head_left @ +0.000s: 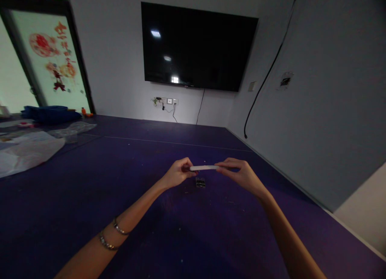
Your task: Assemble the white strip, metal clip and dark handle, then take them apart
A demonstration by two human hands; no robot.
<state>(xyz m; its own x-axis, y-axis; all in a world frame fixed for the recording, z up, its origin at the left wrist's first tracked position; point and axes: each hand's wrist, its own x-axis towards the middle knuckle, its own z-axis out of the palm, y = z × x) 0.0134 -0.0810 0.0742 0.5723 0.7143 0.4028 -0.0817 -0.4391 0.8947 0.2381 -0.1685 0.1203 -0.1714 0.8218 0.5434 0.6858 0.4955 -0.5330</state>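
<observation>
Dim purple floor [90,198]; both hands pinch thin white strip [204,167]; dark object [200,183] beneath unclear.

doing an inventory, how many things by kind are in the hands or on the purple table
white slim bar, held by left hand and right hand: 1
small dark block: 1
blue bundle: 1
pale sheets: 2
Total: 5

The slim white bar [204,167] pinched between the left hand [176,175] and right hand [243,175] looks like smooth, slightly glossy plastic. The purple floor covering [120,198] is matt and speckled. Two bracelets [113,235] gleam like metal. The wall television [197,46] is glossy black; crumpled sheets [27,150] near the floor's left edge look like thin plastic.
</observation>
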